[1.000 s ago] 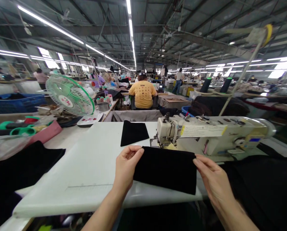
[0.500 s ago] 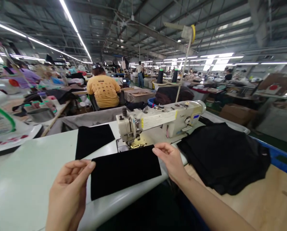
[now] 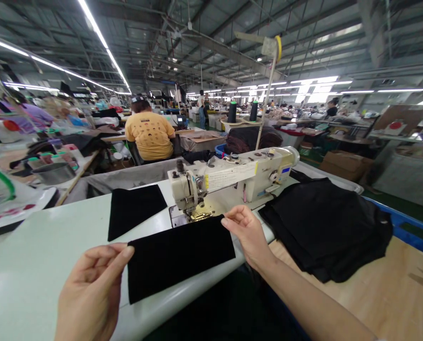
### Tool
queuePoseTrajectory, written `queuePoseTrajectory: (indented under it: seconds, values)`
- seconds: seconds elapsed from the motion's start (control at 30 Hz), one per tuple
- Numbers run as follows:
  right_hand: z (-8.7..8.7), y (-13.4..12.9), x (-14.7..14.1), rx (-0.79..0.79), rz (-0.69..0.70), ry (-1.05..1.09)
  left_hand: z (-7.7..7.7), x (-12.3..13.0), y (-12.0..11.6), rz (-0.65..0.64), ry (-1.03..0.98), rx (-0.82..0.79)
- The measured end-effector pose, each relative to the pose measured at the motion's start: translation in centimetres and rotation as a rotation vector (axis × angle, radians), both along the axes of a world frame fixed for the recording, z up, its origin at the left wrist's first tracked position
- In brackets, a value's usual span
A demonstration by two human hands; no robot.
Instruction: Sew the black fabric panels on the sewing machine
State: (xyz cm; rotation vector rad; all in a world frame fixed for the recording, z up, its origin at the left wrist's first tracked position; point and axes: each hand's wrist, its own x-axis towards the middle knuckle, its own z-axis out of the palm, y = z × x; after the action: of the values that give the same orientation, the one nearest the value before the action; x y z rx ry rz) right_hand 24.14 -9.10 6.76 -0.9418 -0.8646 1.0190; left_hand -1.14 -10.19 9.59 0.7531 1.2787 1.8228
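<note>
Left hand (image 3: 91,293) and right hand (image 3: 247,232) pinch opposite ends of a flat, matte black rectangular cloth (image 3: 179,255) over the smooth white desk (image 3: 37,255).

Your white worktable (image 3: 48,255) runs from the near rounded edge back to a grey cloth skirt at its far side. On it: a black fabric strip (image 3: 181,255) lying flat across the near edge, your hands at its two short ends; a second black fabric piece (image 3: 135,208) flat farther back, just left of the sewing machine (image 3: 233,177). The machine stands on the table's right part. Right of it, a heap of black cloth (image 3: 325,227) spreads onto a wooden surface (image 3: 374,293).
</note>
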Motion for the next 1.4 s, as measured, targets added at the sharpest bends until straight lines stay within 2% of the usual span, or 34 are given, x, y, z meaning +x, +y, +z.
queuePoseTrajectory:
  seconds: [0.1, 0.17, 0.23, 0.33, 0.4, 0.47, 0.5, 0.53, 0.63, 0.73, 0.83, 0.97, 1.1, 1.27, 1.4]
  values:
    - [0.5, -0.4, -0.1, 0.025, 0.045, -0.001, -0.2, -0.9, -0.4, -0.016, 0.053, 0.043]
    - [1.0, -0.8, -0.2, 0.035, 0.113, -0.041, 0.5, -1.9, -0.5, -0.013, 0.126, 0.108]
    - [1.5, -1.4, -0.5, 0.047, 0.219, -0.118, 2.3, -3.0, -0.3, 0.0, 0.256, 0.205]
    - [1.8, -2.7, -1.6, 0.053, 0.429, -0.264, 6.2, -4.1, 1.4, -0.015, 0.594, 0.314]
    - [1.3, -3.7, -2.6, 0.034, 0.553, -0.322, 8.2, -3.9, 3.8, -0.149, 0.88, 0.265]
    - [0.1, -4.6, -3.6, 0.011, 0.598, -0.352, 8.4, -2.9, 6.7, -0.414, 1.112, 0.133]
    - [-0.6, -5.0, -4.0, 0.007, 0.593, -0.377, 7.7, -2.2, 8.2, -0.545, 1.175, 0.056]
    - [-1.5, -5.3, -4.2, 0.013, 0.574, -0.42, 6.5, -1.4, 9.5, -0.615, 1.196, 0.004]
    - [-4.3, -5.5, -4.1, 0.088, 0.515, -0.637, 1.0, 1.1, 12.2, -0.742, 1.186, -0.067]
    - [-6.3, -5.0, -2.8, 0.295, 0.477, -0.891, -4.5, 2.7, 12.9, -0.765, 1.146, -0.064]
    - [-7.2, -4.6, -1.5, 0.557, 0.461, -1.171, -7.6, 3.1, 12.9, -0.721, 1.103, -0.044]
    - [-7.7, -4.3, -0.6, 0.725, 0.404, -1.376, -8.8, 2.9, 13.0, -0.688, 1.077, -0.035]
    - [-8.1, -3.8, -0.7, 0.711, 0.351, -1.456, -9.0, 3.1, 14.1, -0.674, 1.081, -0.05]
    - [-8.7, -2.7, -1.1, 0.649, 0.329, -1.374, -8.9, 3.6, 16.3, -0.669, 1.078, -0.092]
    - [-9.1, -2.5, -1.1, 0.628, 0.344, -1.326, -8.9, 3.7, 17.0, -0.676, 1.078, -0.1]
